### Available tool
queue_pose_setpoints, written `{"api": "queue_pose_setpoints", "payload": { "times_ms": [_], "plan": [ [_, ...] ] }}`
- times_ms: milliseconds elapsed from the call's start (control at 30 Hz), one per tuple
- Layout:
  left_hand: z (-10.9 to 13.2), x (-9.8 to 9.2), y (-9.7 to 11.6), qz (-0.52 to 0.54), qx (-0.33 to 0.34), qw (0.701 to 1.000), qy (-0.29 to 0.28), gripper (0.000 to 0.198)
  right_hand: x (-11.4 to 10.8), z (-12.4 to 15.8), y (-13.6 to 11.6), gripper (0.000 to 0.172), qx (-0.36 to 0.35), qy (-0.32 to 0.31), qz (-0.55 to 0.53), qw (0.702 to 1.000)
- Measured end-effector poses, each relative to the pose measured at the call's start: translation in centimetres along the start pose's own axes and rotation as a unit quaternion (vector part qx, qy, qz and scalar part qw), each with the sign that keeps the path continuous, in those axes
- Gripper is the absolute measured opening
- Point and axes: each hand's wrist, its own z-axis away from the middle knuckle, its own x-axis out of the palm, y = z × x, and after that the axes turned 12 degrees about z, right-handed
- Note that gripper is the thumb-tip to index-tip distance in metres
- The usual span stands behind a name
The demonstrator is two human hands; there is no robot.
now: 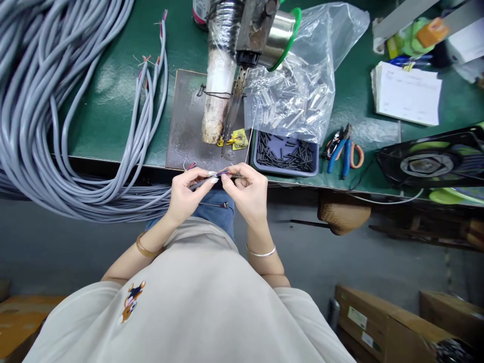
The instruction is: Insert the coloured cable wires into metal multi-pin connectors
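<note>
Green bench top [113, 116], upper half of frame. Centre, at bench edge: left hand [186, 195] pinching grey cable [198, 184]; right hand [247, 194] pinching its coloured wire ends [222, 173]. Directly behind the 2 hands: metal plate [185, 126], wrapped tool [219, 85]. Upper left: cable coil [34, 101]. Right of centre: tray of black tubes [285, 154], parts bag [302, 85], blue-handled pliers [340, 151].
</note>
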Motion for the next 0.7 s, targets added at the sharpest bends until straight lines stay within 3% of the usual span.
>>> {"api": "queue_pose_setpoints", "payload": {
  "times_ms": [133, 233, 333, 433, 500, 567, 700],
  "plan": [
    [0.2, -0.1, -0.1, -0.043, 0.032, 0.999, -0.003, 0.02, -0.1, 0.0, -0.2, 0.009, -0.009, 0.001, 0.022, 1.0],
    [0.3, 0.1, 0.3, -0.036, 0.015, 0.999, 0.0, 0.02, 0.1, 0.4, -0.1, 0.01, -0.085, 0.047, 0.09, 0.991],
    [0.2, 0.2, 0.9, -0.008, -0.008, 1.0, -0.008, 0.02, 0.4, 0.8, 0.6, 0.01, -0.23, 0.122, 0.188, 0.947],
    [0.0, 0.1, 1.1, 0.015, -0.03, 0.999, -0.013, 0.019, 0.3, 0.9, 1.4, 0.012, -0.301, 0.125, 0.255, 0.91],
    [-0.1, 0.0, 1.2, 0.031, -0.039, 0.999, -0.008, 0.019, 0.0, 0.9, 1.8, 0.01, -0.293, 0.104, 0.262, 0.914],
    [-0.2, 0.1, 1.2, 0.046, -0.04, 0.998, -0.004, 0.018, -0.3, 0.9, 1.7, 0.009, -0.254, 0.095, 0.225, 0.936],
    [-0.2, 0.2, 1.2, 0.055, -0.03, 0.998, -0.002, 0.018, -0.6, 0.9, 0.9, 0.01, -0.11, 0.067, 0.081, 0.988]
  ]
}}
